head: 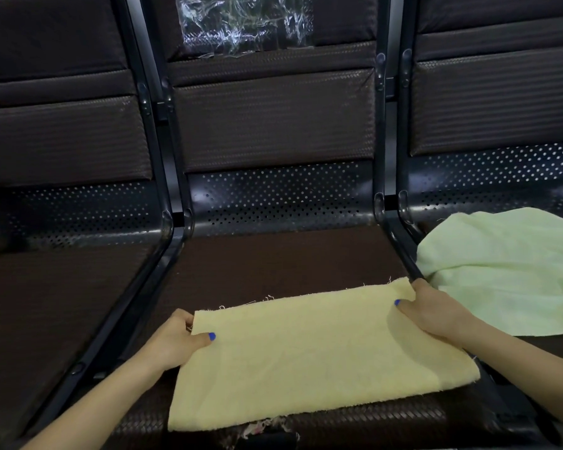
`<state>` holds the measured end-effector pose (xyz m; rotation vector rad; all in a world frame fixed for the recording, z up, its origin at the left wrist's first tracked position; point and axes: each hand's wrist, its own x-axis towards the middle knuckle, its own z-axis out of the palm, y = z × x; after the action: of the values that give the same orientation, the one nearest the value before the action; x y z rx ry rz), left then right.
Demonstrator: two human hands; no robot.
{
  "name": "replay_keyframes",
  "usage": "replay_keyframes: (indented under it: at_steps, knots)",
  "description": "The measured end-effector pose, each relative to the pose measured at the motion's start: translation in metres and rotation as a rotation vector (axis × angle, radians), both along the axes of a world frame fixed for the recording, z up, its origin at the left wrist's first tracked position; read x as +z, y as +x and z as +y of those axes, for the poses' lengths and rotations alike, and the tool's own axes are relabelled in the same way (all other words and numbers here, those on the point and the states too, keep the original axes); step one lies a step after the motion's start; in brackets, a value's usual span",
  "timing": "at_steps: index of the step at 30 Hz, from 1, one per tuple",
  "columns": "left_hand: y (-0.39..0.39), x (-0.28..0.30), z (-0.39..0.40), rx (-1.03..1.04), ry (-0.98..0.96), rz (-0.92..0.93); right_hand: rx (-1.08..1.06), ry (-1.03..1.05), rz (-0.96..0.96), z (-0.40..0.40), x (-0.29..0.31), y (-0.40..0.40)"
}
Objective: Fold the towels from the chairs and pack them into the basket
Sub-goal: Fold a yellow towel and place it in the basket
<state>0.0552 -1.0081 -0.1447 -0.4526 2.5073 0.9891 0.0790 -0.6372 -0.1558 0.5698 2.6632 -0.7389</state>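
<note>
Yellow towel point(309, 355) lies flat on the seat of the middle chair point(273, 261), folded into a rough rectangle, frayed threads along its far edge. Both hands hold it at the far corners.

Left hand point(176, 339): grip pinching the towel's far-left corner, thumb w/ blue nail on top of the cloth, fingers curled under/behind the edge. Corner sits right in the pinch, cloth running away to the right and toward the person from there.

Right hand point(433, 310): grip pinching the far-right corner, thumb w/ blue nail pressed on top, rest of the fingers wrapped over the edge; can't tell how far they go under. Towel stretches left from this grip to the other, fairly taut along the far edge btwn the two.

Near edge of the towel reaches the seat's front lip, below both grips; something torn, pale and pinkish point(264, 428) shows just under that edge, too small to tell what.

Green towel point(507, 271) lies loose and crumpled on the seat of the right chair point(494, 102), just beyond the right grip, apart from the yellow one, w/ the black frame bar point(400, 245) between the seats. Right hand is close to it, not touching as far as can be seen.

Left chair point(59, 138) is on the far side of the left grip. Crinkled clear plastic point(244, 24) is stuck on the middle backrest, well above both grips
</note>
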Motion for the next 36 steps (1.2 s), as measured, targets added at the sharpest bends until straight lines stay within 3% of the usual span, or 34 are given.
replay_keyframes:
  at_steps: [9, 16, 20, 27, 30, 31, 34, 36]
  knots:
    - [0.002, 0.002, -0.008, -0.102, -0.029, -0.045, 0.009, -0.109, 0.011, 0.022, 0.003, 0.009]
    - [-0.001, -0.010, -0.007, -0.071, -0.133, 0.154, -0.037, -0.092, 0.127, 0.023, -0.004, 0.004]
    - [-0.002, -0.013, -0.002, -0.083, -0.186, 0.141, -0.067, -0.094, 0.178, 0.025, -0.004, 0.000]
    - [-0.002, -0.013, -0.003, -0.107, -0.259, 0.121, -0.089, -0.149, 0.058, 0.033, -0.004, 0.005]
    - [0.003, -0.010, 0.006, -0.367, -0.597, 0.323, -0.116, -0.234, -0.076, 0.034, 0.007, 0.010]
    - [0.007, -0.006, 0.017, -0.445, -0.627, 0.428, -0.106, -0.242, -0.115, 0.034, 0.010, 0.012]
    - [0.025, 0.000, 0.061, -0.772, -0.478, 0.628, -0.063, -0.243, -0.195, 0.027, 0.015, 0.014]
    - [0.044, -0.009, 0.091, -0.933, -0.373, 0.537, -0.035, -0.205, -0.203, 0.023, 0.016, 0.015]
